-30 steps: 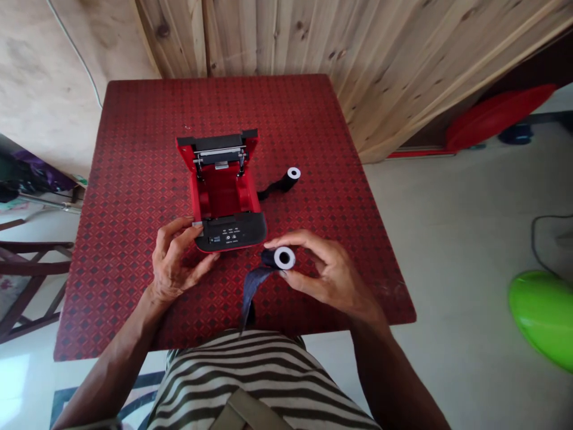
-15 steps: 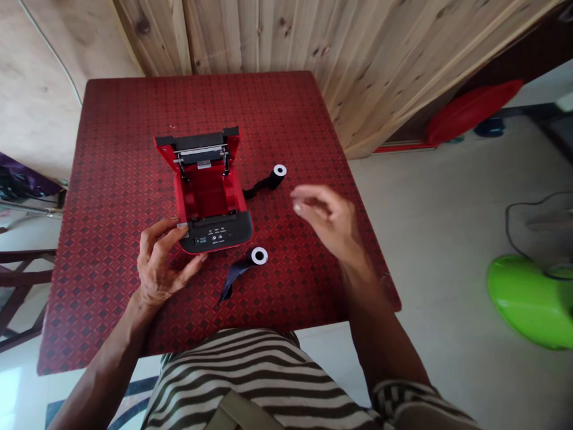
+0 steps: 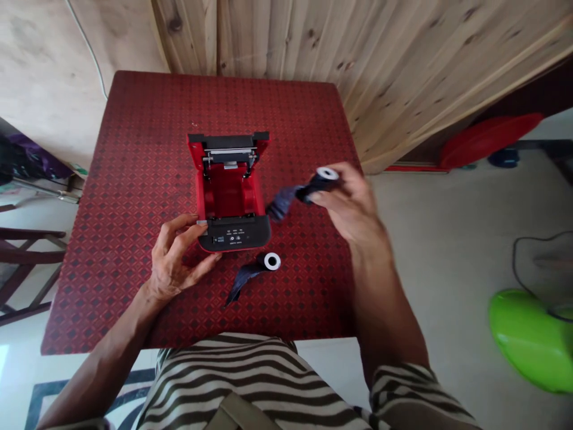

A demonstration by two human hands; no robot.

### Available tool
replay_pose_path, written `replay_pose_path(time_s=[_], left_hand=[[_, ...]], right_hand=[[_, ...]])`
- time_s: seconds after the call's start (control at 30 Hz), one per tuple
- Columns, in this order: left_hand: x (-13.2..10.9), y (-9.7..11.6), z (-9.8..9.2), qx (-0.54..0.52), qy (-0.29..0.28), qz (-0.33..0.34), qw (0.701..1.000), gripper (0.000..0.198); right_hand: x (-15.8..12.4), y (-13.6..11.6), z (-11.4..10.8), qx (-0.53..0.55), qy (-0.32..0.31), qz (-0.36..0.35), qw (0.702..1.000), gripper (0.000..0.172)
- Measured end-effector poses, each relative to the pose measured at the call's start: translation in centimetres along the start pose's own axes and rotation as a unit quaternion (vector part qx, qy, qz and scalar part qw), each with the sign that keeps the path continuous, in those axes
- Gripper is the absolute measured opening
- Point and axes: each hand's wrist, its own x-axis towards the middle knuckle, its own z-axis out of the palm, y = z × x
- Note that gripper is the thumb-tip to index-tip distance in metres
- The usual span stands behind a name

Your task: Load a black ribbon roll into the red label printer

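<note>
A small red-and-black label printer (image 3: 237, 233) stands on the table with its lid (image 3: 229, 143) raised and its red inner bay bare. My left hand (image 3: 174, 257) grips the printer's front left corner, fingers on the side and top edge, thumb along the front. To the right of the printer, my right hand (image 3: 353, 203) is closed around a dark ribbon roll (image 3: 314, 186) with a white core, holding it above the table. Its loose tail (image 3: 284, 203) hangs toward the printer. A second dark ribbon roll (image 3: 272, 261) lies in front of the printer, its tail trailing left.
The table (image 3: 147, 131) has a red patterned top and stands against a wooden plank wall (image 3: 286, 42). At the left is a dark wooden chair (image 3: 31, 263). A bright green object (image 3: 528, 340) and a cable are on the floor at the right.
My right hand has taken hold of the roll lying right of the printer and lifted it, tail dangling. My left hand stays on the printer. The view has shifted slightly.
</note>
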Motion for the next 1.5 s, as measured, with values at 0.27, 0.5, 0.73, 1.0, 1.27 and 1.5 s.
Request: replay_pose_path(time_s=[0.27,0.5,0.73,1.0,1.27,1.5], left_hand=[[-0.3,0.2,0.0,0.005,-0.008,-0.013,1.000,0.062],[-0.7,0.0,0.0,0.004,-0.023,-0.018,1.000,0.061],[-0.8,-0.1,0.2,0.002,-0.017,-0.019,1.000,0.060],[-0.8,0.0,0.1,0.000,-0.017,-0.030,0.999,0.065],[-0.4,0.3,-0.5,-0.032,-0.020,-0.039,0.999,0.055],[5.3,0.0,-3.1,-0.027,0.015,-0.083,0.996,0.049]], right_hand=[[-1.0,-10.7,4.9,-0.227,-0.335,-0.195,0.894,0.024],[0.5,-7.8,12.7,-0.551,-0.316,-0.206,0.744,0.026],[2.2,-6.2,13.6,-0.592,-0.341,-0.176,0.709,0.025],[3.5,-4.2,13.5,-0.554,-0.341,-0.187,0.736,0.022],[0.4,-7.2,9.0,-0.302,-0.389,-0.231,0.839,0.037],[-2.2,-5.5,8.9,-0.330,-0.254,-0.292,0.861,0.019]])
